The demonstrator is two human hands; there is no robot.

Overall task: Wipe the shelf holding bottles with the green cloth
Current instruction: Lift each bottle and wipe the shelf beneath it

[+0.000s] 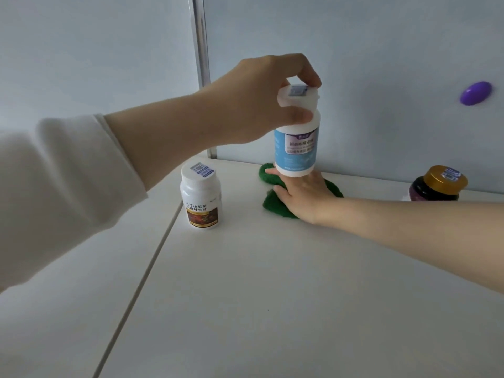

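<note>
Both hands are busy and they work apart from each other; the left hand (pixel 261 96) comes in from a white sleeve (pixel 54 186) and its fingers and thumb are curled round the cap of a white bottle with a blue label (pixel 296 151), which it holds upright by the top. The right hand (pixel 302 197) lies lower, with the fingers stretched flat, and presses on the green cloth (pixel 272 204); the cloth is bunched under the palm and shows on both sides of it, on the white shelf (pixel 272 282) near the back wall. The base of the held bottle is just over the fingers of the right hand; I cannot tell whether it touches them.

Below the left wrist a second white bottle with a brown label (pixel 201 200) stands upright on the shelf, well apart from the cloth; behind the right forearm stands a dark bottle with a gold cap (pixel 436 184). Above that forearm a purple oval piece (pixel 476 93) sits on the wall; behind the left hand a metal post (pixel 200 64) goes up.
</note>
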